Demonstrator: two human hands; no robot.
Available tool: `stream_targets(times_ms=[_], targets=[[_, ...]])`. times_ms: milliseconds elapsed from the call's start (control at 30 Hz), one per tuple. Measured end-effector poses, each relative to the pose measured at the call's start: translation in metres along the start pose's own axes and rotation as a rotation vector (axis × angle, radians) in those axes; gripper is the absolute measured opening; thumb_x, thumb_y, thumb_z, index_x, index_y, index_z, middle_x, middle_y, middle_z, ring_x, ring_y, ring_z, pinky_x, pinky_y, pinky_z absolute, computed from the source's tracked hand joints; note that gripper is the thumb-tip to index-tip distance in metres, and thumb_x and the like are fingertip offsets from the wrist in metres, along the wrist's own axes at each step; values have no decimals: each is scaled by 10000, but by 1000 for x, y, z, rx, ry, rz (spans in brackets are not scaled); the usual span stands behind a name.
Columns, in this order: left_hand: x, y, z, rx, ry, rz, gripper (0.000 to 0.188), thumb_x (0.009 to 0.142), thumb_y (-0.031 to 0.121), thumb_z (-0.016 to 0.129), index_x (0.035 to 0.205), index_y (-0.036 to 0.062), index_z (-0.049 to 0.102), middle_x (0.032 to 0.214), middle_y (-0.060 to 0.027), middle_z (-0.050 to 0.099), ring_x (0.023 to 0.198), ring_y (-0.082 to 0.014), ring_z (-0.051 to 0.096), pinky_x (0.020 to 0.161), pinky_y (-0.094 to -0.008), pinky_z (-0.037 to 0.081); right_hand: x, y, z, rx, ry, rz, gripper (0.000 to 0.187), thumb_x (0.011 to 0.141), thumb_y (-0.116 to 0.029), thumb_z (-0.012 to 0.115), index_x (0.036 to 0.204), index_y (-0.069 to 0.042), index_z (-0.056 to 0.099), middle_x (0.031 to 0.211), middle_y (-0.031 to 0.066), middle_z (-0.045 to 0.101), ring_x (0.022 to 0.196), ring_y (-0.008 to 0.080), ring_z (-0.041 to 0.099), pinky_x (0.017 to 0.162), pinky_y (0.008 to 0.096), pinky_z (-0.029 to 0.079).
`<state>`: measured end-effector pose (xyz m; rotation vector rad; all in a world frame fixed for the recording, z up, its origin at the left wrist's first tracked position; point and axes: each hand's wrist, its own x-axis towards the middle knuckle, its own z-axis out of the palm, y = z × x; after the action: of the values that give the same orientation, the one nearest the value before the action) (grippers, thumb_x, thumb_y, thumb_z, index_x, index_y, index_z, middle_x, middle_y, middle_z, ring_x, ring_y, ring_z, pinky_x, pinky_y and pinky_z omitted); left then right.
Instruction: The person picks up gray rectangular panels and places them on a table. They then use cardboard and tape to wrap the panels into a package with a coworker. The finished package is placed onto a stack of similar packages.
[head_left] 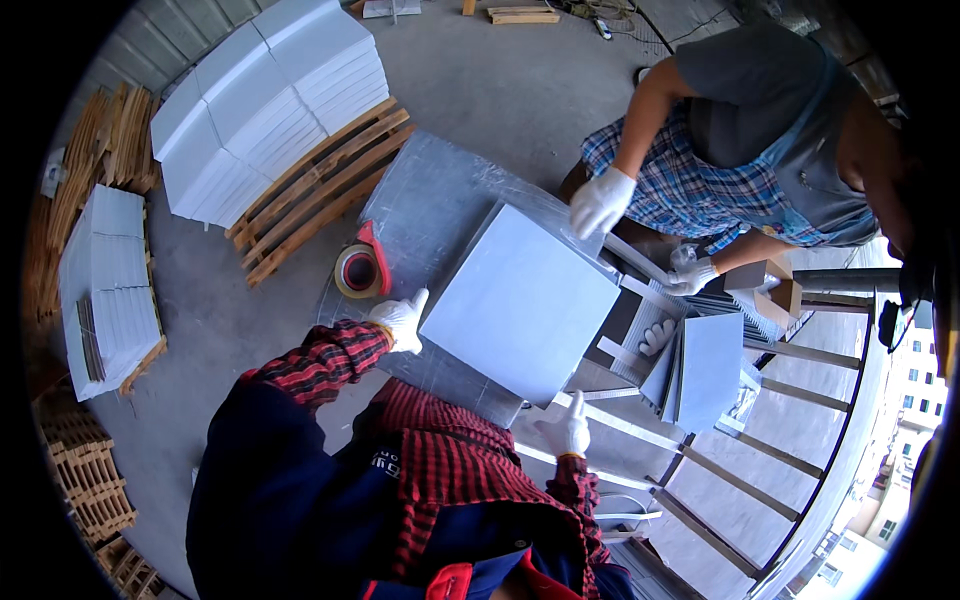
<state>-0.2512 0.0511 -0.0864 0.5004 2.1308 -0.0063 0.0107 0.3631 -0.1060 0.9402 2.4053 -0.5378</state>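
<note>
I note a red tape dispenser [362,268] near the tabletop's [440,180] left edge, presumably parked clear of the panel. The gloved left hand [402,320], one digit extended, is at the left corner of the square grey panel [520,305]; grip I cannot tell. The panel lies toward the tabletop's right edge, apparently for shared reach. The right hand [568,430], a digit raised, meets its near corner, likely steadying; closure unclear. A co-worker's hand [600,200] is beyond.

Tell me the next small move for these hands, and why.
The left hand sits at the left corner of the pale square panel, the right hand near its closest corner, neither clearly gripping; I'd probably press both in against its edges to steady it.
</note>
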Motion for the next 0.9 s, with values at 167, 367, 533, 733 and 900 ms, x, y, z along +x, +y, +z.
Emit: stream_targets(times_ms=[167, 367, 533, 733, 900], targets=[[43, -1, 53, -22, 171, -29, 672, 819, 202, 671, 1363, -26, 349, 1060, -235, 670, 940, -377, 695, 783, -487, 560, 30, -39, 35, 337, 23, -8, 882, 654, -282, 820, 1399, -58, 406, 1174, 240, 641, 1032, 415, 647, 852, 462, 522], [61, -5, 73, -77, 281, -42, 406, 829, 209, 700, 1078, -26, 481, 789, -216, 682, 770, -400, 695, 662, -513, 547, 51, -17, 51, 235, 97, -44, 478, 685, -253, 801, 1045, -17, 594, 930, 226, 702, 881, 435, 674, 759, 482, 539], [65, -5, 72, -103, 236, -62, 447, 823, 232, 744, 1067, -23, 470, 812, -238, 680, 795, -406, 694, 683, -513, 550, 48, -31, 36, 136, 46, 53, 457, 688, -225, 796, 1009, 25, 590, 920, 265, 695, 894, 435, 681, 769, 488, 545], [52, 5, 56, -39, 185, -10, 476, 842, 226, 719, 1136, -34, 451, 848, -239, 691, 815, -397, 702, 692, -498, 560, 46, -36, 32, 116, 67, 97, 322, 798, -187, 675, 1018, 27, 577, 932, 284, 691, 901, 446, 682, 772, 501, 544], [49, 5, 24, 82, 23, 55, 627, 751, 300, 744, 1176, -69, 466, 955, -291, 680, 926, -427, 683, 791, -515, 550, 46, -32, 30, 154, 20, 101, 461, 778, -246, 736, 1103, 15, 540, 949, 273, 691, 932, 435, 681, 780, 491, 549]])
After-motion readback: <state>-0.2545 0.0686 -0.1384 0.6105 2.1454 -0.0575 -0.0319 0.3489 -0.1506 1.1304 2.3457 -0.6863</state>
